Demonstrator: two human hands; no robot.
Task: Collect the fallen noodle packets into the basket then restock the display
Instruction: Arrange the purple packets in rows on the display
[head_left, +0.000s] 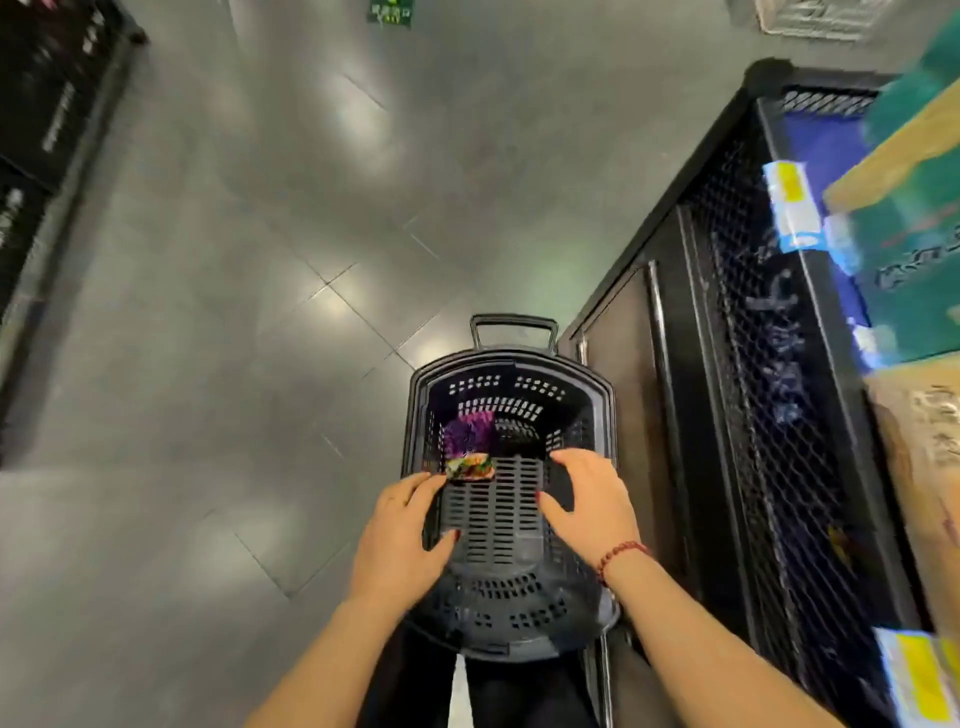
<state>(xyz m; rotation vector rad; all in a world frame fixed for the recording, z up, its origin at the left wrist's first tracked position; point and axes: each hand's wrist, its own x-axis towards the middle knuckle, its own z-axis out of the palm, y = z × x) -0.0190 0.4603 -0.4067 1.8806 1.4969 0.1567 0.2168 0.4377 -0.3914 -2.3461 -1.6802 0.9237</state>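
A black plastic basket (511, 613) stands on the floor in front of me, beside the display rack. Inside it lies a purple noodle packet (467, 434) at the far left. A small multicoloured packet (470, 466) sits just past the fingertips of my left hand (402, 535); whether the fingers touch it I cannot tell. My left hand hovers over the basket's left rim with fingers extended. My right hand (589, 501) is spread over the basket's right side with relaxed fingers and holds nothing. A red bead bracelet circles its wrist.
A black mesh display rack (753, 395) with yellow price tags rises on the right, with green and tan cartons (914, 244) on its shelves. Dark shelving (47, 119) lines the left. Grey tiled floor (260, 312) stretches ahead. The basket's pull handle (513, 325) points away.
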